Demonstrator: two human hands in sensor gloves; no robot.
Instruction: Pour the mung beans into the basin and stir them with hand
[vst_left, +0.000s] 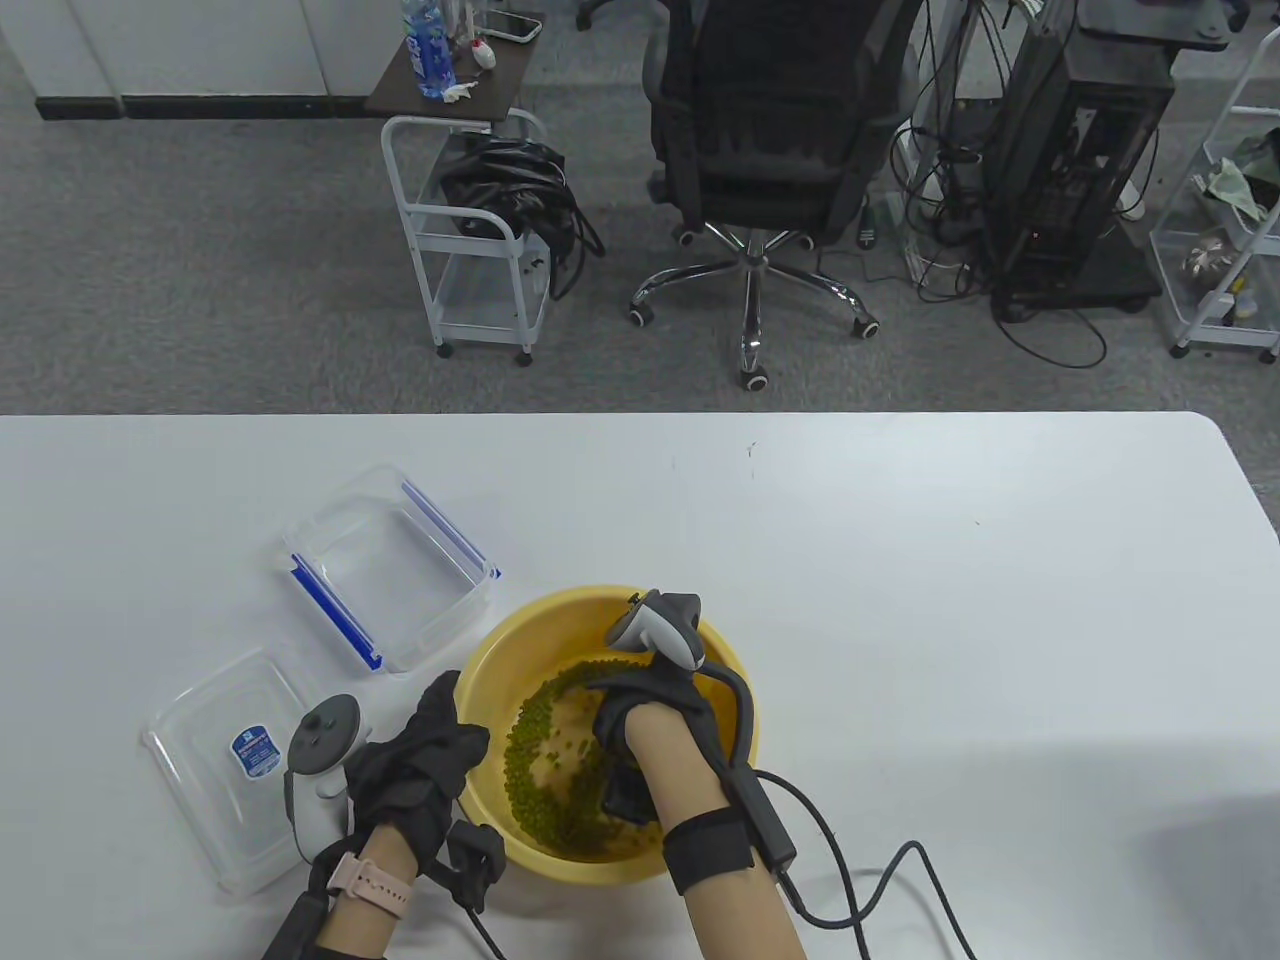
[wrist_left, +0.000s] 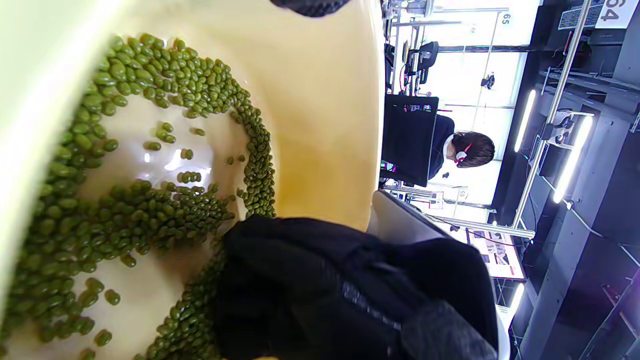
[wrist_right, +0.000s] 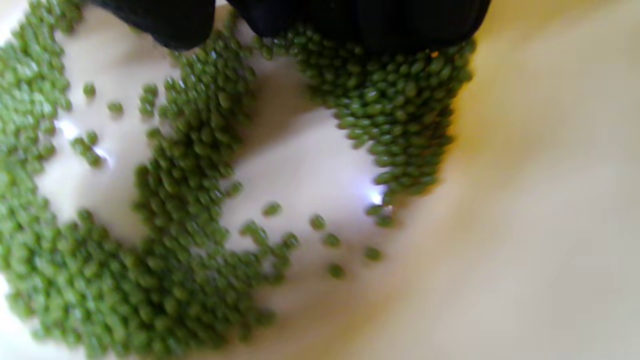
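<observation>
The yellow basin (vst_left: 735, 690) stands near the table's front edge with green mung beans (vst_left: 530, 760) spread in a ring over its bottom. My right hand (vst_left: 645, 715) reaches down into the basin, and its gloved fingers (wrist_right: 375, 20) press into a heap of beans (wrist_right: 395, 105). In the left wrist view the same gloved right hand (wrist_left: 325, 290) sits among the beans (wrist_left: 165, 210). My left hand (vst_left: 440, 740) grips the basin's left rim with its fingers curled over the edge.
An empty clear container (vst_left: 390, 570) with blue clips sits left of the basin, and its clear lid (vst_left: 235, 760) lies in front of it beside my left hand. Cables (vst_left: 860, 880) trail from my right wrist across the table. An office chair (vst_left: 760, 150) and carts stand beyond.
</observation>
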